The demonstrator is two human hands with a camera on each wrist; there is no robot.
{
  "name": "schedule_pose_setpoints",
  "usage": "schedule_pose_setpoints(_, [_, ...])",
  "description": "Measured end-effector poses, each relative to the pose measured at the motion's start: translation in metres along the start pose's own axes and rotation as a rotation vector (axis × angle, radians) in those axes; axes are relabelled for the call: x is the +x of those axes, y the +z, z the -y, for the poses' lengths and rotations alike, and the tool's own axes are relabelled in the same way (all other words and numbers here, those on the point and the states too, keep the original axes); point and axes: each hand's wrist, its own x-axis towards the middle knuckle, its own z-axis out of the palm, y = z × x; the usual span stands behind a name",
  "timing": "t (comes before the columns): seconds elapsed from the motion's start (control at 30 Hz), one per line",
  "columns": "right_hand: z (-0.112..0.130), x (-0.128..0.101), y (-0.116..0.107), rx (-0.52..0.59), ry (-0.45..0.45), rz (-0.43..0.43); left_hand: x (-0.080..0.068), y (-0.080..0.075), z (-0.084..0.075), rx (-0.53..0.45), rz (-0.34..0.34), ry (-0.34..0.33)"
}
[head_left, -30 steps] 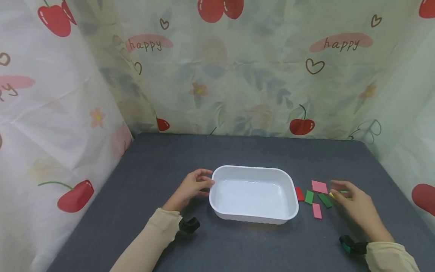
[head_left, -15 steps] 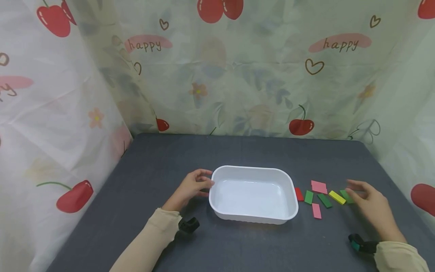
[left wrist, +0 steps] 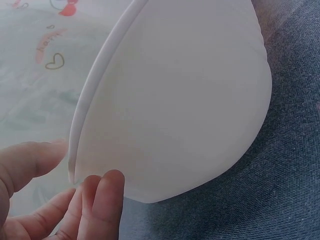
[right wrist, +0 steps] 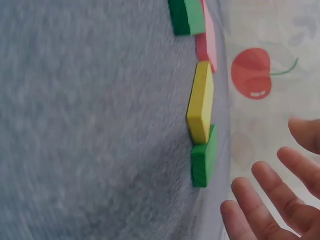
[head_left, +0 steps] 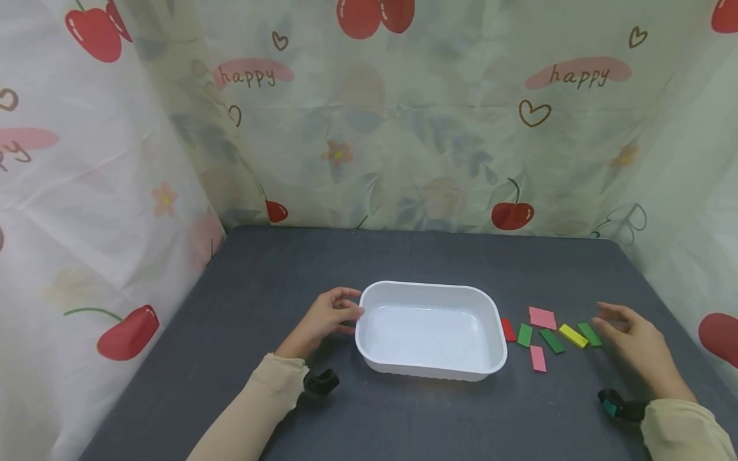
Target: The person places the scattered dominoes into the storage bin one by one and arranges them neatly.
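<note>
White plastic tray (head_left: 431, 289) rim touched by left hand (head_left: 325, 318) in loose grip, right hand (head_left: 637, 344) spread open, empty, beside green block (head_left: 590, 334)

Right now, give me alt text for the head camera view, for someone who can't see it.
A person's left hand touches the left rim of an empty white tray on a dark grey table, while the right hand hovers open beside small flat blocks in red, green, pink and yellow. Cherry-print curtains surround the table.

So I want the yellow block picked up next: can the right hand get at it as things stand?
Probably yes. The right hand hovers open beside the green block, with the yellow block just past it; nothing covers the yellow block.
</note>
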Motion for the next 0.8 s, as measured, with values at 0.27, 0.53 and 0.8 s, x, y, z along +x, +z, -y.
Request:
schedule_pose_setpoints(0.27, [-0.016,0.013,-0.004,-0.018,-0.031,0.151,0.001,-0.001,0.000,-0.013,0.015,-0.019])
schedule_pose_setpoints(0.53, [-0.023,0.023,-0.008,0.017,-0.031,0.285,0.002,-0.001,-0.001,0.001,0.016,-0.034])
schedule_pose_setpoints(0.8, [-0.026,0.030,-0.012,0.010,-0.037,0.356,0.003,-0.001,-0.001,-0.027,0.028,-0.035])
